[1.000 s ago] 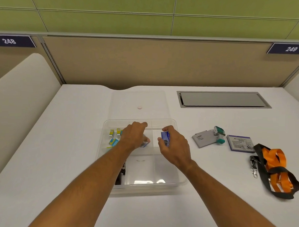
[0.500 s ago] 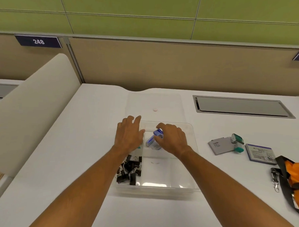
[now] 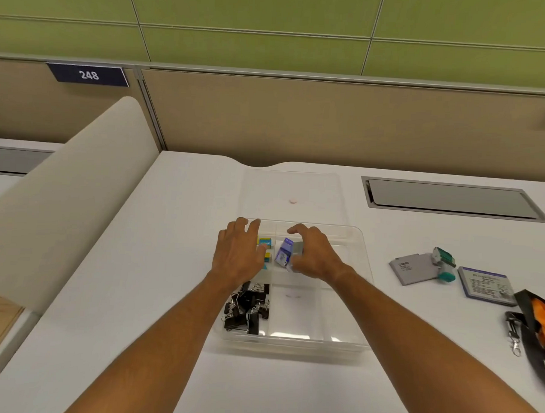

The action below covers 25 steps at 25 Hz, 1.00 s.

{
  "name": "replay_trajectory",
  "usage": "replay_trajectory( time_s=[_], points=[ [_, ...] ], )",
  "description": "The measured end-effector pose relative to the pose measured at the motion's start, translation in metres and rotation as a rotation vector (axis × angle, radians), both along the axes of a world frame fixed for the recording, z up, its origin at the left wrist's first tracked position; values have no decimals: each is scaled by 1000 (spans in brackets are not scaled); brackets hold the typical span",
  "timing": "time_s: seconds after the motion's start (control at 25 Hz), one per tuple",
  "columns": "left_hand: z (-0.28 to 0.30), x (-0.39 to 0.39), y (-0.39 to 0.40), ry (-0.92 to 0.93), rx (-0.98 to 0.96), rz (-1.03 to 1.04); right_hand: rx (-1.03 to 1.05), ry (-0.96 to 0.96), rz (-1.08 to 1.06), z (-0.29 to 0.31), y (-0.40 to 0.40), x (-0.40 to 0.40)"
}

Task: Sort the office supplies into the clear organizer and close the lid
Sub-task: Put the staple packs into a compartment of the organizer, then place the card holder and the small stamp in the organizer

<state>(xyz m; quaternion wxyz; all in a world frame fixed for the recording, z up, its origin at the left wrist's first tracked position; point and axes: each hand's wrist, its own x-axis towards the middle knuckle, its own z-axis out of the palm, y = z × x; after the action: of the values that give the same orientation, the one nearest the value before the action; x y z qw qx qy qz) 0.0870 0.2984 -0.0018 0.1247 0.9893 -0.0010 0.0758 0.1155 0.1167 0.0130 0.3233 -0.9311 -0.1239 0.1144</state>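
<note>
The clear organizer [image 3: 359, 291] sits mid-desk, its clear lid [image 3: 294, 188] lying flat just behind it. Black binder clips [image 3: 248, 308] fill the near left compartment. Small blue and yellow boxes [image 3: 265, 243] lie in the far left compartment, partly under my left hand [image 3: 238, 254], which hovers there with fingers straight. My right hand [image 3: 313, 255] pinches a small purple and grey box [image 3: 286, 253] over the far middle compartment. The near middle and right compartments look bare.
To the right on the desk lie a grey pad [image 3: 410, 268], a teal stamp-like item [image 3: 445, 263], a purple-edged card box [image 3: 486, 286] and an orange and black lanyard [image 3: 537, 324]. A grey cable hatch [image 3: 452, 200] is at the back; a beige divider [image 3: 65, 191] stands left.
My left hand let go of what it held in the far left compartment and spread its fingers. My right hand carried the purple box leftward into the far middle compartment. The camera swung left.
</note>
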Motion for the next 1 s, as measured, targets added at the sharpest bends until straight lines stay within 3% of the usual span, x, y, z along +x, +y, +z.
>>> replay_trajectory(
  time_s=[0.16,0.36,0.6,1.0],
  points=[
    [-2,-4,-5,17,20,-26,72,-73,-48,7,-13,-13],
    [2,-11,-29,62,2,-101,-69,-235,-164,7,-47,-39],
    [2,-24,-79,74,-31,-239,-273,-213,-360,-3,-105,-73],
    [-1,-30,-180,97,-14,-410,-427,-194,-520,-18,-208,-99]
  ],
)
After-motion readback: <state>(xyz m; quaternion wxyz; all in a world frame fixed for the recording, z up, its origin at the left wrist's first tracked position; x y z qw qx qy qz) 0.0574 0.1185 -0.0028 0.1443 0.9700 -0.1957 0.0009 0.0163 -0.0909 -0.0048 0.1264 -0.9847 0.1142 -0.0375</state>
